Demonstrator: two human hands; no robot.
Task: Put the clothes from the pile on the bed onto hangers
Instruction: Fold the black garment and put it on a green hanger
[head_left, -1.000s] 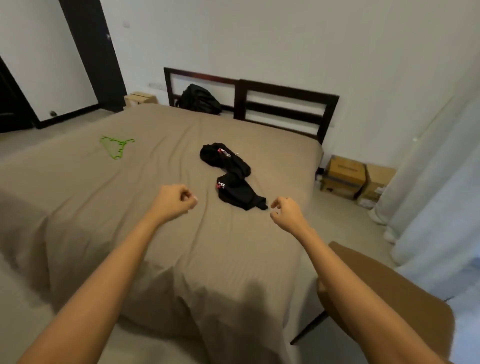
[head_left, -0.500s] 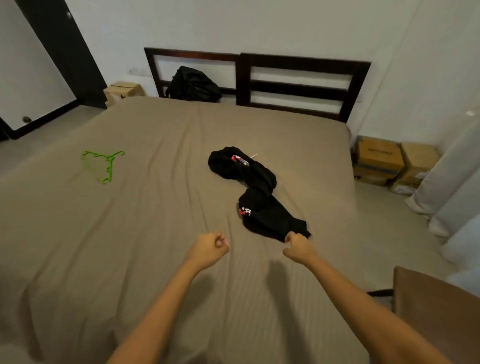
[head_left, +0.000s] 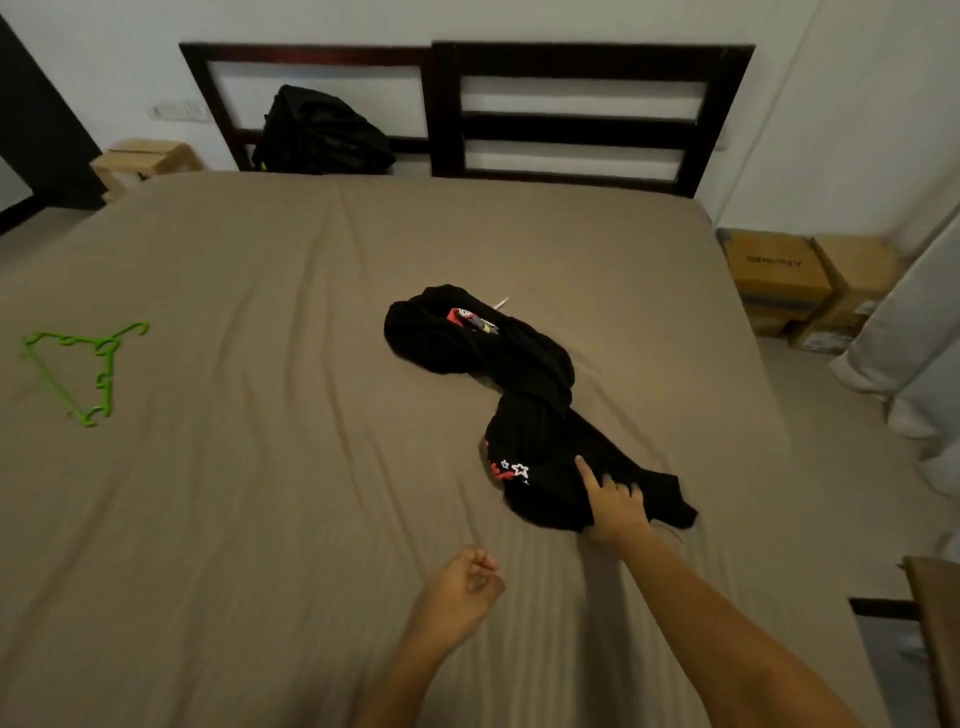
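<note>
The black clothes (head_left: 524, 374), lying on the bed (head_left: 234, 519), are being touched at the near end by the splayed right hand (head_left: 615, 506), nothing pinched; the left hand (head_left: 460, 590) is being held curled, empty. One garment alone should be gathered; green hangers (head_left: 78, 369) are lying well apart.

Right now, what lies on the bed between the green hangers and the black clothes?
Nothing: between the green hangers and the black clothes, the head view shows only bare, wrinkled brown sheet.
</note>
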